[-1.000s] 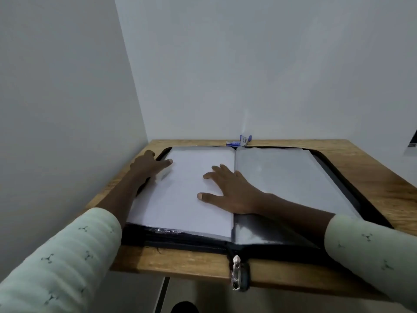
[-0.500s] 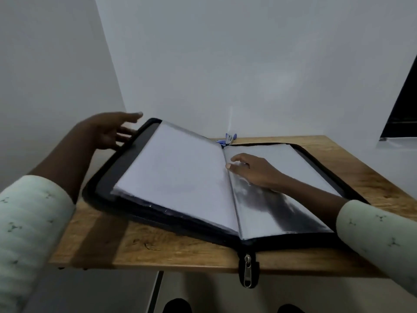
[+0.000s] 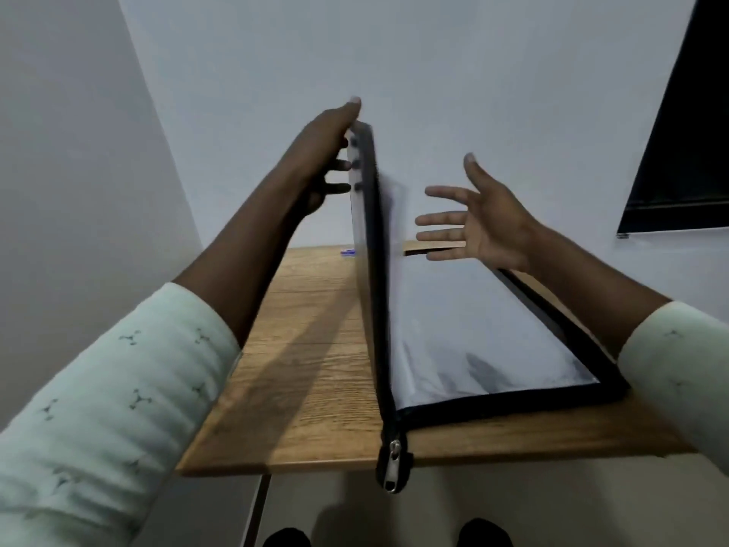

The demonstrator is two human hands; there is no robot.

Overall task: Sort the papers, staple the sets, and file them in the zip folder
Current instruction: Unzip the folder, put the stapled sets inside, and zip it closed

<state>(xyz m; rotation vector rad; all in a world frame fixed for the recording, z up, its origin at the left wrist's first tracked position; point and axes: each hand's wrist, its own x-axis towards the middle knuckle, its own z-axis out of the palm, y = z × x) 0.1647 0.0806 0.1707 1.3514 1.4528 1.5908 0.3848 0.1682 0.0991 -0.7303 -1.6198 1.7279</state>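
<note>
A: Left hand, top centre of the frame: grasping the outer edge of the raised left cover of the black fabric-edged zip folder, thumb over the top, fingers behind. Right hand, right of centre: released, fingers spread, palm facing the cover, touching nothing.

B: And the folder itself?

A: Centre to lower right, on the brown wooden table. Right half lying flat, a clear plastic pocket uppermost; left half standing almost upright. Silver metal zip puller hanging over the near table edge, bottom centre.

B: Looks like closing, then. How to do it well?

A: Lower the cover slowly rather than dropping it. Meet it with the waiting palm, flatten the pockets to keep every corner inside the zip track, and line up both rims. Then pin the shut folder with one hand and draw the puller round with the other. Small blue stapler at the back of the table, just left of the cover: probably clear of the swing.

B: Any brand, label, lettering?

A: None legible anywhere. Small dark motifs on the pale green shirt sleeves, no words. Contents of the pockets: too blurred to tell.
</note>
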